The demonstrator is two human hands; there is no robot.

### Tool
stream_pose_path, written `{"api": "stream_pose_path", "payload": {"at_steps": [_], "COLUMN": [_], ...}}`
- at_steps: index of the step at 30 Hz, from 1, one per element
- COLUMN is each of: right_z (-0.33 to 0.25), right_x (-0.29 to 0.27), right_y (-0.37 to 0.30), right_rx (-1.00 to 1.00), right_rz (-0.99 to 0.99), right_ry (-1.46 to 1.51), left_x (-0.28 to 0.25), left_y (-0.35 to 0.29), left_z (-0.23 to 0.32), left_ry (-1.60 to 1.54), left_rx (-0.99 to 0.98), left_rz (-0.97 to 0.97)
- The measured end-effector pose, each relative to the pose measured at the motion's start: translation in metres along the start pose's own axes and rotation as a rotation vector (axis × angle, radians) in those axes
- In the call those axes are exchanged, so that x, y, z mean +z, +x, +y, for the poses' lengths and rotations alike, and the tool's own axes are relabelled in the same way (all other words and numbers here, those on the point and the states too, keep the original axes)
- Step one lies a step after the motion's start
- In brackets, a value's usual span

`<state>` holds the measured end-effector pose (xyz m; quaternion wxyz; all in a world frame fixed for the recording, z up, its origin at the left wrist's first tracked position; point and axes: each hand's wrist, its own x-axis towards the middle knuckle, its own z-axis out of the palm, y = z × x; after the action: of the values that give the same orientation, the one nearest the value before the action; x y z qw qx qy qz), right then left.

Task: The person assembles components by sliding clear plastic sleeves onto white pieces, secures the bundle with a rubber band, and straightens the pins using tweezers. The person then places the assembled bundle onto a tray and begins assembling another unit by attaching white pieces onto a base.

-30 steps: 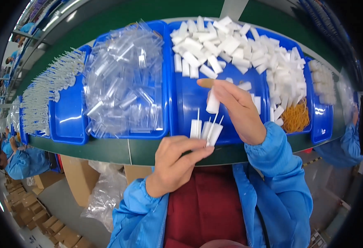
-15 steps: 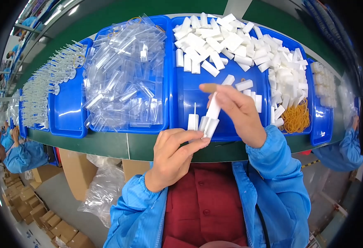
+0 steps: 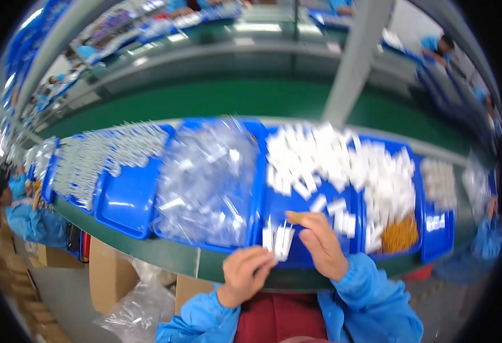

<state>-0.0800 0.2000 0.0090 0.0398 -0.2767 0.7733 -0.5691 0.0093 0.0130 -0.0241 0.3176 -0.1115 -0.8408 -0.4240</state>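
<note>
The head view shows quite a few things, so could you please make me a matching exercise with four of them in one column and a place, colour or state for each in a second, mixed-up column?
Things:
1. Rubber bands
2. Left hand
3. Clear plastic pieces
4. Right hand

Places, colours or states:
A. See-through, heaped in the tray left of the white blocks
B. Tan cover at a fingertip
C. Orange-yellow, bunched toward the picture's right
D. Fingertips at the lower end of the white stemmed pieces

Right pairs: 1-C, 2-D, 3-A, 4-B.
</note>
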Motion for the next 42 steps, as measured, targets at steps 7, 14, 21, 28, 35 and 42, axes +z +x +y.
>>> {"api": "stream_pose_path", "payload": {"at_steps": [7,14,21,28,35,42], "right_z": [0.011,0.009,0.001,-0.009,0.000,0.000], "right_x": [-0.051,-0.042,-0.025,-0.005,-0.011,-0.011], "right_y": [0.027,0.045,0.032,0.031,0.027,0.012], "right_rx": [-0.403,-0.338,0.295,0.509,0.539,0.544], "right_rz": [-0.276,-0.427,-0.141,0.184,0.086,0.035], "right_ry": [-1.144,-1.046,0.169,0.652,0.577,0.486], "left_x": [-0.006,-0.006,-0.016,-0.018,-0.008,-0.006], "left_y": [0.005,0.009,0.007,0.024,0.022,0.016], "left_z": [0.006,-0.001,0.016,0.017,0.013,0.014], "left_ry": [-0.033,-0.089,-0.060,-0.042,-0.035,-0.009], "left_rx": [-0.028,-0.045,0.002,0.122,0.143,0.135], "left_rz": [0.080,0.050,-0.128,-0.204,-0.250,-0.301]}}
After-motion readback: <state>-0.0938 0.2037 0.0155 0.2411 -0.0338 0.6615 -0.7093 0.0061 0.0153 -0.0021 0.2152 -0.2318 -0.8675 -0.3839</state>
